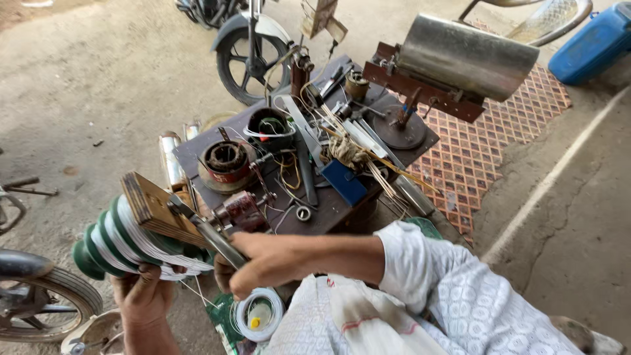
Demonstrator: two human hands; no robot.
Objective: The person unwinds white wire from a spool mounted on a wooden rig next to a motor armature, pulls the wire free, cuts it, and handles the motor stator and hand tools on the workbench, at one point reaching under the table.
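My right hand (269, 263) is closed around the metal crank handle (209, 231) of a winding device with a wooden block (150, 205). A green stepped former (108, 240) on that device carries turns of white wire. From below, my left hand (143, 294) cups the former, its fingers on the white wire at the lower edge. A thin strand runs down toward a spool of white wire (258, 314) lying below my hands. My right arm wears a white patterned sleeve (453, 289).
A dark low table (328, 207) holds a motor stator (225, 161), a coil part (269, 126), a blue block (344, 181), sticks, tools and a metal cylinder (464, 56). Motorbike wheels stand at the top (244, 62) and lower left (49, 306). A patterned mat (486, 141) and a blue can (591, 43) lie right.
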